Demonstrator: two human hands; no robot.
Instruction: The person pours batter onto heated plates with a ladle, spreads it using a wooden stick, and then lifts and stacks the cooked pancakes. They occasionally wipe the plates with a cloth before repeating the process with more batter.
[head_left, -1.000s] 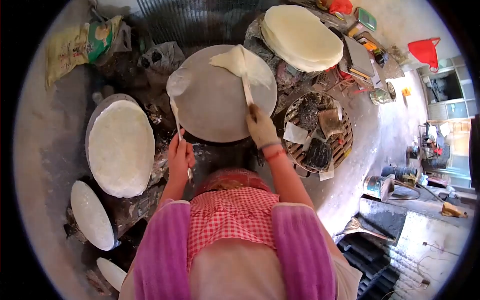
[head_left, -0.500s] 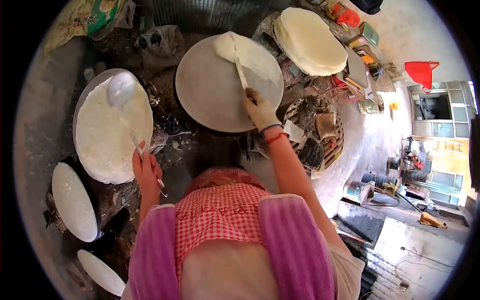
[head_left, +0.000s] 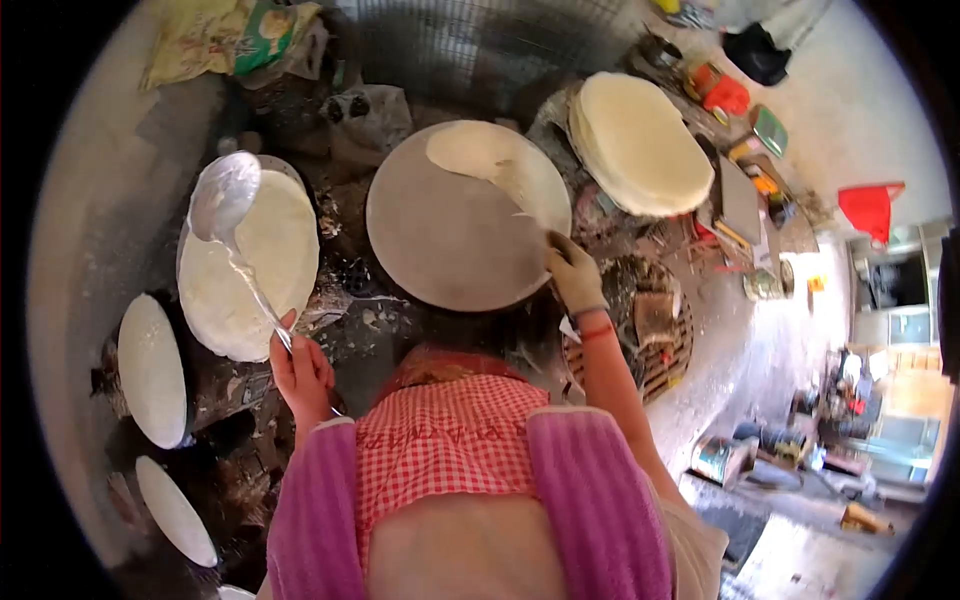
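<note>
Around the griddles
A stack of flatbreads (head_left: 640, 142) lies far right, a round grate (head_left: 655, 335) beside it, a red bag (head_left: 868, 208) beyond, 2 pale discs (head_left: 152, 368) left.

left hand (head_left: 300, 372) low and close to the torso, fingers curled shut in a fist grip, forearm bent up from a pink sleeve; right hand (head_left: 576, 275) gloved, arm reaching forward, nearly straight, fingers closed, red band at wrist
</note>
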